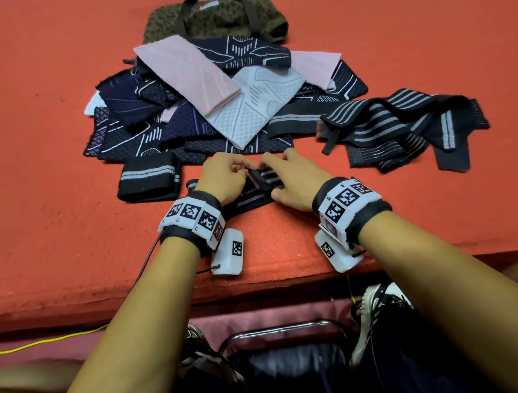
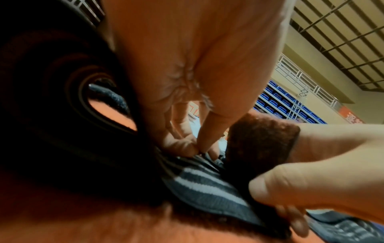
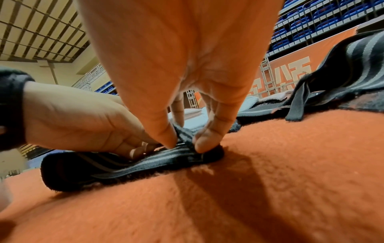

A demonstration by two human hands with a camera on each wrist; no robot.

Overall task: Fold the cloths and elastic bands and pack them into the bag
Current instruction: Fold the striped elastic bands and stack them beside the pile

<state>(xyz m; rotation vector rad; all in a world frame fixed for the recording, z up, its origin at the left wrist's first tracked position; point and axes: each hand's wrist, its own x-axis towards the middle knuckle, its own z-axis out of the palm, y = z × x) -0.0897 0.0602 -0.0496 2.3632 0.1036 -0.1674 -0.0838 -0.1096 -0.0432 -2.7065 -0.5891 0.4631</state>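
While both hands work close together near the table's front edge, a black elastic band [image 1: 253, 193] with grey stripes lies flat on the orange table covering [image 1: 59, 205], under and between them. Left hand [image 1: 221, 180] sits at about 9 o'clock of the band's middle, with its fingers curled down and its fingertips [image 3: 138, 151] pinching the band's upper layer. Right hand [image 1: 295, 180] sits at about 3 o'clock, with thumb and fingertips [image 3: 202, 141] pinching a raised fold of the same band. In the right wrist view that fold stands up between thumb and finger, while the rest of the strip runs flat toward 8 o'clock, beneath the left hand. In the left wrist view the striped cloth passes directly under the left fingertips, and the right thumb grips its near edge.

Just beside the left hand, at 9 o'clock, lies a folded black band [image 1: 148, 177] with a grey stripe. At 12 o'clock from the hands is a heap of cloths [image 1: 218, 100], navy, pink and pale blue, overlapping one another. At 2 o'clock lies a loose pile of striped elastic bands [image 1: 403, 130]. Beyond the heap, at 12 o'clock, sits a leopard-print bag [image 1: 214, 17] with dark handles.
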